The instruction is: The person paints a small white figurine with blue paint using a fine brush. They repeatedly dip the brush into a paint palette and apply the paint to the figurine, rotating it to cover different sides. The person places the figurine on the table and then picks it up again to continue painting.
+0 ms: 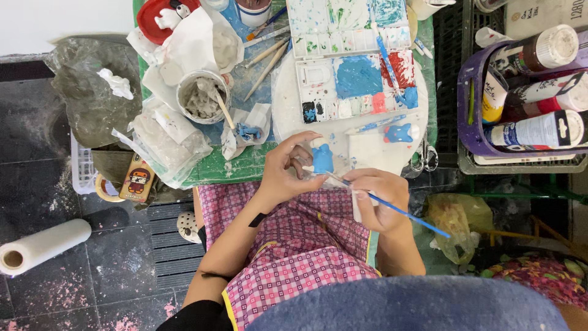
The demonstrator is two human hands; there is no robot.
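Your left hand (288, 168) grips a small blue-and-white figurine (321, 156) over your lap, at the table's near edge. Your right hand (376, 199) pinches a blue-handled brush (398, 210), its tip at the figurine. The paint palette (358, 86) holds blue, red and white; a white cup (202, 97) holds grey paste and a stick. A purple basket (468, 122) of paint bottles crowds your right; open floor lies left.
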